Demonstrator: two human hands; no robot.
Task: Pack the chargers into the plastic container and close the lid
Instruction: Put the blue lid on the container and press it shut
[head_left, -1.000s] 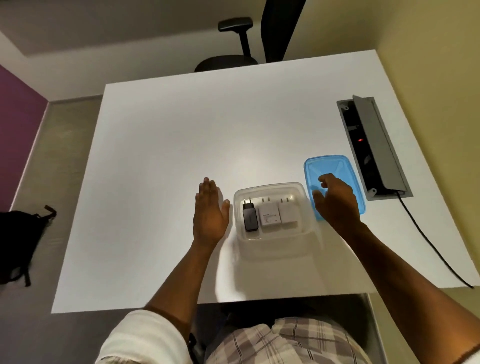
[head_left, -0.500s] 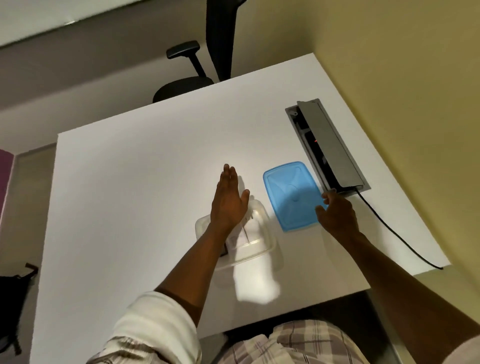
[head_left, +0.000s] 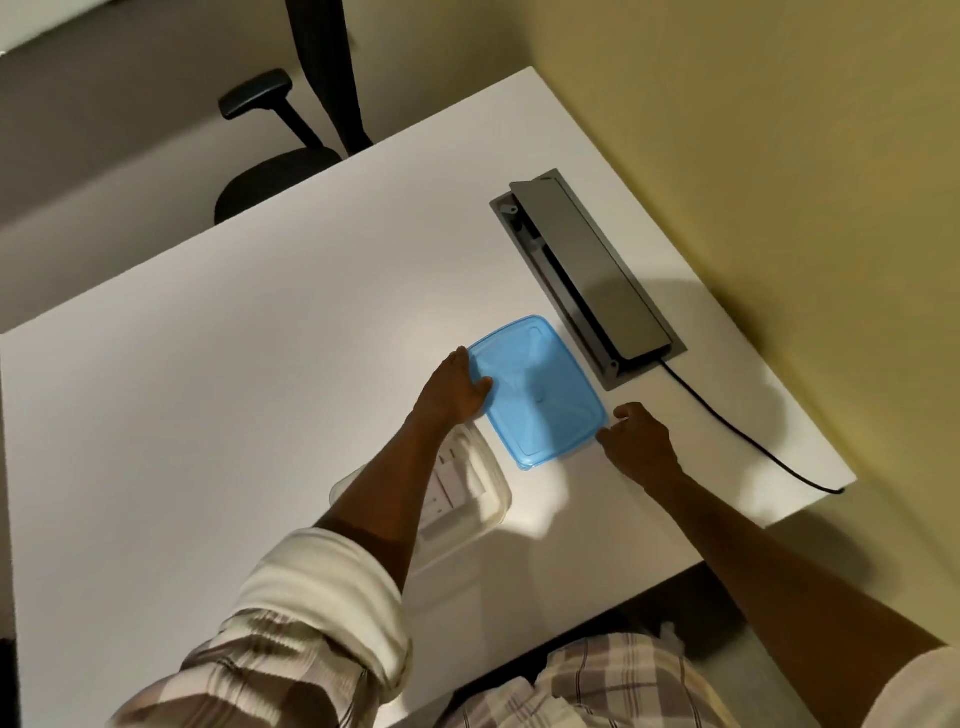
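Blue translucent plastic, the flat rectangular lid (head_left: 537, 392) lies on the white table (head_left: 208, 389), between the two hands and just beside the grey recessed socket box (head_left: 587, 280) with its black cable (head_left: 748, 439). Only the head view is given, and it has swung right since a second ago, so the table now sits at a slant.

A second ago the left hand (head_left: 454, 389) lay flat on the table beside the clear rectangular plastic container (head_left: 493, 499); it has since crossed over the container and now touches the lid's left edge, thumb laid on top. Whether its fingers curl under the rim cannot be told, so I would call it a touch rather than a sure grasp.

The right hand (head_left: 641, 441) rested on the lid a second ago; it has drawn back to the lid's near right corner, loosely curled and holding nothing, fingertips at the rim.

The container stands nearer the person, largely hidden under the left forearm. At least one white charger (head_left: 449, 486) shows inside it; the others are covered in this frame.

Judging from this, packing looks finished and the closing step is in hand: both hands flank the lid, probably ready to lift it onto the container. The lid is not yet on.
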